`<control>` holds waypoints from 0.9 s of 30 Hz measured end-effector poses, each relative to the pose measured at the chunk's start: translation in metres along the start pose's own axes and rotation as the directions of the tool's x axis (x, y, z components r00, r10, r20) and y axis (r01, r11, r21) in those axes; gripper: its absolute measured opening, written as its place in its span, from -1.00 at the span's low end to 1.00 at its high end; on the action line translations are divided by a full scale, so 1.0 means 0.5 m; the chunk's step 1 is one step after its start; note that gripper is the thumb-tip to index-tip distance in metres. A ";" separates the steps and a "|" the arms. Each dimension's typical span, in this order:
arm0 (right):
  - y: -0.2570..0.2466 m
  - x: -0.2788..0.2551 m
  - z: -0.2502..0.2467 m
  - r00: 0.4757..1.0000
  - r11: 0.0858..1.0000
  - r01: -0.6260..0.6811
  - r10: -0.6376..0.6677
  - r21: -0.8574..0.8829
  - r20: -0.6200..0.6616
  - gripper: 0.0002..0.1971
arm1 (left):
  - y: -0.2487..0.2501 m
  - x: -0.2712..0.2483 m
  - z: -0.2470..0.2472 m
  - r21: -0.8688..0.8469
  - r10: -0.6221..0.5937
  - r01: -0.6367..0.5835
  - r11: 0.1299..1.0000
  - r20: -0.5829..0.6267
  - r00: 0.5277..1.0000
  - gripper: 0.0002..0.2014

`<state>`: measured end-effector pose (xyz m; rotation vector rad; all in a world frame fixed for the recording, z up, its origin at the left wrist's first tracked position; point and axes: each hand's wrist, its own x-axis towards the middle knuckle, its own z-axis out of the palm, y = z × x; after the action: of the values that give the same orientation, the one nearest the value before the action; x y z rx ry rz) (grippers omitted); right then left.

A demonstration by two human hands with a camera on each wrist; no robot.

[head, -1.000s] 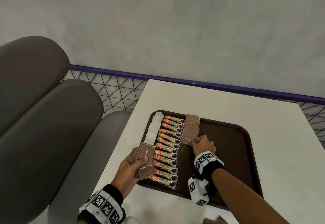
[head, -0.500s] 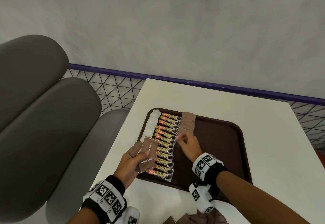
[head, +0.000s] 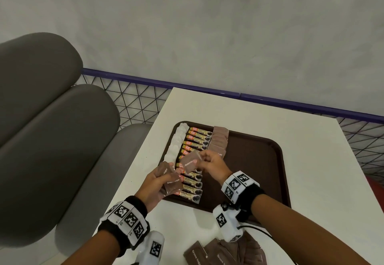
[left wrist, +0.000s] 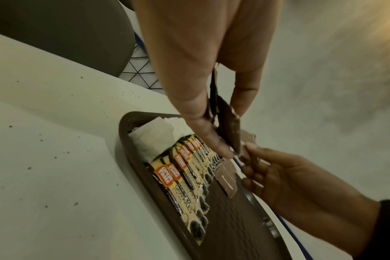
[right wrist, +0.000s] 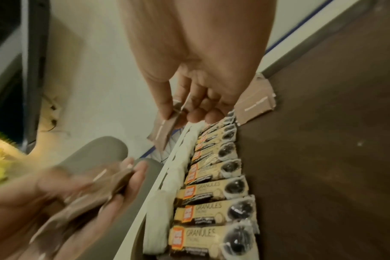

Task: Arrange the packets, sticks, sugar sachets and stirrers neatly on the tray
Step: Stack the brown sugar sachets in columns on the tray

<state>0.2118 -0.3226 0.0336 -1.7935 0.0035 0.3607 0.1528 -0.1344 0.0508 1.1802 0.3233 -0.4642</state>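
Note:
A brown tray (head: 253, 160) lies on the white table. On it run a column of white sachets (head: 174, 144), a column of granule sticks (head: 194, 190) and a row of brown sugar sachets (head: 218, 142). My left hand (head: 166, 176) holds a small stack of brown sugar sachets (head: 171, 181) over the tray's left edge. My right hand (head: 202, 158) pinches one brown sachet (head: 190, 162) just above the sticks, close to the left hand. The right wrist view shows that pinched sachet (right wrist: 165, 130) between thumb and fingers above the sticks (right wrist: 211, 190).
A loose pile of brown sachets (head: 226, 252) lies on the table at the near edge. Grey seat cushions (head: 52, 140) stand to the left, with a wire mesh barrier (head: 128, 98) and purple rail behind the table. The tray's right half (head: 259, 150) is bare.
My right hand has left the brown sachet row on the tray, come back to the left hand and now pinches one sachet from its stack. The left hand has stayed put.

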 end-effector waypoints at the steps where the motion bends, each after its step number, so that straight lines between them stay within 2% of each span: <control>1: 0.009 0.003 -0.011 0.996 0.999 -0.040 0.041 0.016 -0.080 -0.81 | 0.000 0.002 -0.004 -0.026 -0.006 0.005 1.000 -0.023 1.000 -0.73; 4: 0.046 0.018 -0.047 0.935 0.991 -0.133 0.136 0.031 -0.328 -0.76 | 0.000 0.007 -0.018 -0.047 -0.004 0.001 0.999 -0.060 0.998 -0.70; 8: 0.074 0.033 -0.064 0.863 0.976 -0.217 0.199 0.015 -0.465 -0.82 | 0.000 0.008 -0.032 -0.046 0.010 -0.013 0.999 -0.074 0.997 -0.79; 16: 0.091 0.057 -0.070 0.835 0.894 -0.357 0.175 -0.272 -0.522 -0.84 | 0.008 0.005 -0.041 -0.116 0.043 -0.058 0.992 -0.125 0.991 -0.86; 22: 0.099 0.085 -0.072 0.819 0.862 -0.401 0.186 -0.311 -0.543 -0.77 | 0.015 0.011 -0.048 -0.133 0.036 -0.053 0.990 -0.130 0.991 -0.86; 27: 0.099 0.096 -0.075 0.807 0.864 -0.401 0.177 -0.304 -0.563 -0.77 | 0.013 0.015 -0.047 -0.090 0.042 -0.050 0.995 -0.084 0.996 -0.83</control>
<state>0.2567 -0.3616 -0.0174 -2.2731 0.6478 0.0812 0.1623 -0.1116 0.0442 1.1168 0.3838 -0.3577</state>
